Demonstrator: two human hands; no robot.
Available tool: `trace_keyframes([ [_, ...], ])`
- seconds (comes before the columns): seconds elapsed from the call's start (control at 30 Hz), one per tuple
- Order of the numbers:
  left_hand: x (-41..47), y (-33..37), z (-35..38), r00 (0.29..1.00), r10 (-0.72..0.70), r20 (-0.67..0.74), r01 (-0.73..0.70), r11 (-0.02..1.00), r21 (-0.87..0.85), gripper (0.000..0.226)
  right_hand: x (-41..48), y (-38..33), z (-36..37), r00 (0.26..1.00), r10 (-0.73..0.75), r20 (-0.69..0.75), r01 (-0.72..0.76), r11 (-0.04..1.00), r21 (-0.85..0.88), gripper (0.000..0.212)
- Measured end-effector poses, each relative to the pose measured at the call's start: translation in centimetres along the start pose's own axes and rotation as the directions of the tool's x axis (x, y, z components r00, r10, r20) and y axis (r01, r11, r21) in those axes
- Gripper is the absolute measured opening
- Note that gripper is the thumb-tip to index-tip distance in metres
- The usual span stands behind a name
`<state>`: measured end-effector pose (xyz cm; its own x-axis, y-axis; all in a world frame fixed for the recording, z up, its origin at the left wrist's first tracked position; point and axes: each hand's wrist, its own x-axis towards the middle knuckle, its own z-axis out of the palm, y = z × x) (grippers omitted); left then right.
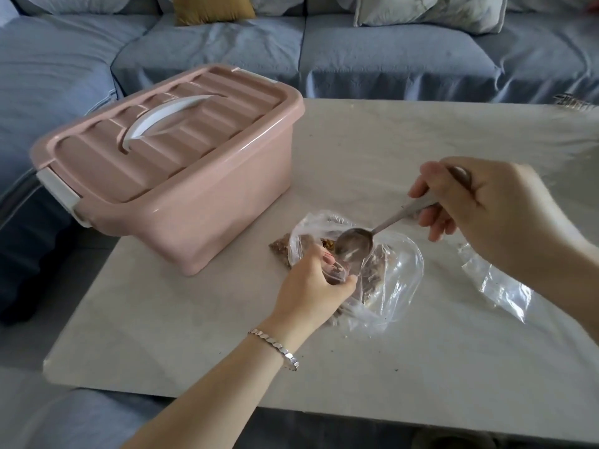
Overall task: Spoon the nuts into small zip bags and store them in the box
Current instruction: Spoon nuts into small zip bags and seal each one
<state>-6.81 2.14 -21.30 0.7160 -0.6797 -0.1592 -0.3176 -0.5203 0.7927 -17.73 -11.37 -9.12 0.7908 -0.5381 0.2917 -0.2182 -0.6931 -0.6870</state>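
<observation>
1. Our left hand [311, 280] has its fingers curled round a bunched edge of the bag [398, 273], pinching it. The bag is thin, clear, crinkly plastic, puffed into a rounded shape and lying on the surface [194, 319].
2. Our right hand [479, 205] holds the spoon [355, 246] by its flat metal handle, between thumb and fingers. The oval bowl is shiny, looks bare, and sits right at the bag's mouth, tilted down toward the left hand.
3. The nuts [278, 249] are brown and lumpy, showing through the plastic under and beside the left hand, with a clump at the left just beside the box's near corner. We can't tell whether they share one bag or sit in two.
4. The box [207, 222] is smooth pink plastic, rectangular with rounded corners. It stands on the surface's far left part, with its ridged lid [107, 157] on, a curved white handle [168, 119] on top and a white latch [60, 189] at the end.
5. A spare bag [499, 286], just as clear and wrinkled, lies flat to the right, partly under our right forearm.
6. The surface is pale and stone-like, with dark crumbs scattered on it.
7. A silver link bracelet [275, 348] is on the left wrist.
8. Behind is a blue-grey fabric sofa [356, 53] with a mustard cushion [210, 8].
</observation>
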Motion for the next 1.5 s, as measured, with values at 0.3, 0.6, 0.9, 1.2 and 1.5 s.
trace_keyframes([
  [0.3, -0.6, 0.5, -0.5, 0.994, 0.084, -0.063, -0.083, 0.996, 0.017, 0.026, -2.9, 1.5, 0.7, 0.996, -0.078, -0.047, 0.085, 0.985, 0.153, 0.031],
  [0.6, -1.7, -1.5, -3.0, 0.953, 0.046, -0.299, -0.052, 0.999, -0.014, 0.021, -5.1, 7.1, 3.6, 0.993, 0.064, -0.1, -0.041, 0.976, 0.214, 0.017],
  [0.9, -2.1, -2.4, -1.9, 0.987, -0.005, -0.162, 0.023, 0.994, 0.107, 0.03, -7.1, 9.9, 6.9, 0.995, 0.09, -0.041, -0.079, 0.974, 0.214, 0.025],
  [1.2, -2.1, -2.3, -0.8, 0.99, -0.139, 0.008, 0.138, 0.986, 0.09, 0.024, -8.8, 9.1, 7.2, 0.959, 0.276, -0.064, -0.245, 0.921, 0.302, 0.024],
  [1.5, -2.2, -1.9, -0.3, 0.989, -0.145, 0.018, 0.146, 0.984, -0.106, 0.02, -9.7, 7.9, 7.4, 0.921, 0.389, -0.03, -0.357, 0.871, 0.338, 0.026],
])
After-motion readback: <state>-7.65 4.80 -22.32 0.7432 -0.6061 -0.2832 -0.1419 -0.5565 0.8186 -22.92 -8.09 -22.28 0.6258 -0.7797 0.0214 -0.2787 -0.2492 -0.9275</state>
